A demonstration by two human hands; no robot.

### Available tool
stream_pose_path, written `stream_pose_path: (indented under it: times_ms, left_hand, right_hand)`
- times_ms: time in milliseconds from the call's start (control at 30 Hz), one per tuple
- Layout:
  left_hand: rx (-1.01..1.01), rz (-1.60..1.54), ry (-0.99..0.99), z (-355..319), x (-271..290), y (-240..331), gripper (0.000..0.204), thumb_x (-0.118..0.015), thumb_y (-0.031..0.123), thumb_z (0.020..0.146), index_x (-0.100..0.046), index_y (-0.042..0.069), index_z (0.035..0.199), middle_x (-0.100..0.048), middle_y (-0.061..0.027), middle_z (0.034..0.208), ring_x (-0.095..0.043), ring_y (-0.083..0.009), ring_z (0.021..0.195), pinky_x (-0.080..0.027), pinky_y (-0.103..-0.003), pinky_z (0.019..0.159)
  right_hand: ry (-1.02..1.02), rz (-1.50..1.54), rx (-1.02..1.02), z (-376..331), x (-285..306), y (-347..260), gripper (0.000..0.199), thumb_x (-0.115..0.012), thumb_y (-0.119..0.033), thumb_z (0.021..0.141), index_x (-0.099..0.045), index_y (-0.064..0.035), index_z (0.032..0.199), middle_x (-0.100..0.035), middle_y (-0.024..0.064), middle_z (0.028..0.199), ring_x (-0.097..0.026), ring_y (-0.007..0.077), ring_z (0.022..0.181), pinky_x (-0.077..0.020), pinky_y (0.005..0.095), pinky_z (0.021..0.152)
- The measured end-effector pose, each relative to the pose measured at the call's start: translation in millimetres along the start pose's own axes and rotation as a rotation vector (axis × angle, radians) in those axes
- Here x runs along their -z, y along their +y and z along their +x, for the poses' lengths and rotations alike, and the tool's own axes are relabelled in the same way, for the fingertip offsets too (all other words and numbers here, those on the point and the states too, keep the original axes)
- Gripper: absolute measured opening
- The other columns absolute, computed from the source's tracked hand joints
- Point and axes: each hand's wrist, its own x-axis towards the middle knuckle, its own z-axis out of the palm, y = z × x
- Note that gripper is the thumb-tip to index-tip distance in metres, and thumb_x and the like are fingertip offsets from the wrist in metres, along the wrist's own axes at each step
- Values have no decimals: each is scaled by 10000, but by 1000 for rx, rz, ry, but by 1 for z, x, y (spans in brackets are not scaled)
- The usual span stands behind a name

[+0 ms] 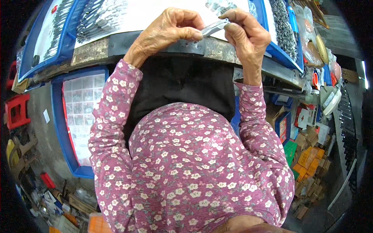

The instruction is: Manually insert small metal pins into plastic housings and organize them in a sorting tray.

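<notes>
Above the front edge of the workbench [155, 42], both my hands hold a small silver metal tool [213, 28], narrow and hinged-looking; its exact kind is not clear. My left hand [167, 33] pinches its lower left end between thumb and fingers. At its upper right end, my right hand [248, 37] grips it with thumb and forefinger, the other fingers curled. Beyond my left hand lies a heap of slender silver metal pieces [105, 17] on white sheeting. Small shiny parts [221, 6] sit behind the held tool, partly hidden by my right hand.
Blue trays of metal parts flank the work spot, one at left [67, 40] and one at right [280, 55]. Below the bench at left stands another blue tray [58, 124]. A red stool [17, 110] is farther left; orange boxes [309, 161] and cartons stand at right.
</notes>
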Motion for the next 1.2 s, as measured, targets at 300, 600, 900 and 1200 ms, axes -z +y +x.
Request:
stream_pose_path:
  times_ms: [300, 600, 900, 1200]
  left_hand:
    - [-33, 82, 20, 1, 9, -10, 127, -654, 108, 730, -618, 17, 810, -563, 30, 699, -508, -51, 682, -417, -201, 660]
    - [-20, 119, -2, -1, 14, -13, 125, -653, 114, 713, -608, 15, 775, -549, 15, 668, -499, -59, 669, -411, -212, 640]
    - [14, 42, -3, -4, 16, -11, 125, -663, 95, 723, -603, 11, 794, -554, 38, 704, -499, -33, 674, -413, -184, 632]
    - [9, 63, 82, -8, -6, 12, 162, -595, 85, 768, -573, -1, 904, -582, -14, 812, -533, -82, 784, -439, -241, 735]
  right_hand:
    - [-93, -208, 171, 4, -7, 1, 142, -607, -57, 810, -581, 48, 901, -504, 10, 698, -409, 37, 516, -300, 166, 440]
    - [-138, -295, 285, 2, -12, 3, 112, -583, -2, 802, -560, 49, 898, -516, 53, 703, -454, 75, 526, -340, 188, 454]
    - [-171, -295, 323, 2, -17, 2, 113, -560, 14, 800, -559, 41, 909, -534, 73, 683, -551, 125, 548, -406, 215, 478]
    - [-72, -296, 230, -5, -19, -4, 96, -555, 67, 767, -557, 40, 859, -529, 79, 703, -535, 126, 540, -412, 231, 481]
